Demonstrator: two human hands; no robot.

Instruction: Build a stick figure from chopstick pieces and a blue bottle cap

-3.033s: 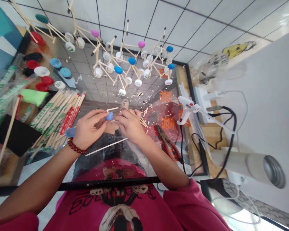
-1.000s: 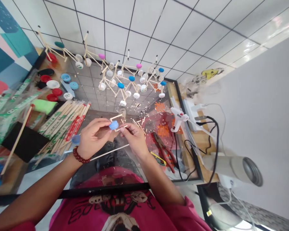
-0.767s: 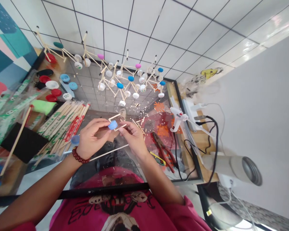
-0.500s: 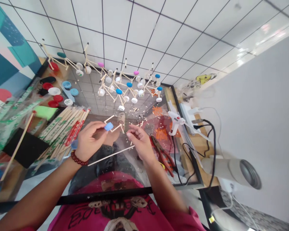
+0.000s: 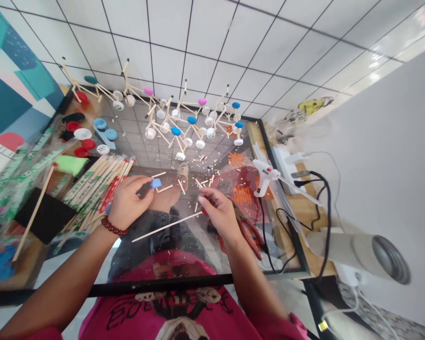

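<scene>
My left hand [image 5: 131, 198] is closed, pinching a small blue cap-like piece [image 5: 156, 183] between thumb and fingers. Short pale wooden sticks [image 5: 165, 188] extend from the blue piece toward the right. My right hand [image 5: 217, 208] hovers just above the glass tabletop with its fingers loosely curled and a gap at thumb and forefinger. Its fingertips are beside several cut stick pieces [image 5: 205, 182]. Another short stick [image 5: 182, 187] lies between the two hands. A long thin stick [image 5: 166, 227] rests on the glass below them.
Stick figures with coloured caps [image 5: 175, 131] stand along the back. At left are wrapped chopsticks [image 5: 92, 189] and loose bottle caps [image 5: 82, 134]. A white glue gun [image 5: 265, 175] and red-handled pliers [image 5: 253, 233] lie right, with black cables [image 5: 328, 212] beyond.
My right hand has moved right, toward the cut stick pieces. My left hand has shifted slightly left with the blue piece. A short stick now lies apart from that piece.
</scene>
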